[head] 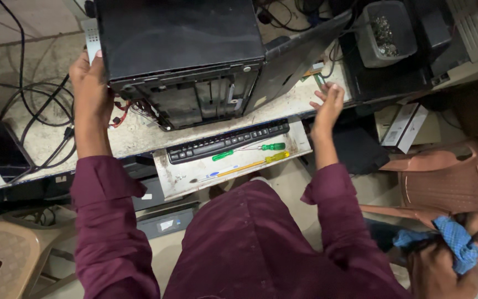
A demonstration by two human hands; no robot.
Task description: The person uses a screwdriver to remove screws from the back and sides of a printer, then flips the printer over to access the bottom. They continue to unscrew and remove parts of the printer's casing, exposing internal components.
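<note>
Up on the table point(139, 135) stands a black computer case point(178, 50), its open underside or end turned toward the person, with bare metal framing and some red wires showing at the lower left corner. The left hand point(89, 83) grips the case's left edge, fingers curled round a pale strip of panel at the corner, thumb side against the black wall. The right hand point(327, 102) hangs open just right of the case, fingers loosely spread, holding nothing; it sits near a dark side panel point(300, 55) that leans away from the case at an angle, and I cannot tell whether the fingertips touch that panel. Both arms wear maroon sleeves.

Below the case a pull-out tray point(178, 180) sticks out from under the table edge. On it lie a black keyboard point(228, 141), a green-handled screwdriver point(250, 149), a yellow-handled screwdriver point(250, 164) and a pen, all side by side and well apart from either hand. Black cables point(40, 111) loop across the table to the left, next to a dark flat phone point(1, 152). At the top right a grey container point(385, 33) holds small metal bits. A brown plastic chair point(449, 182) stands to the right, and at the bottom right another person's hands point(471, 249) clutch a blue cloth point(460, 243)
</note>
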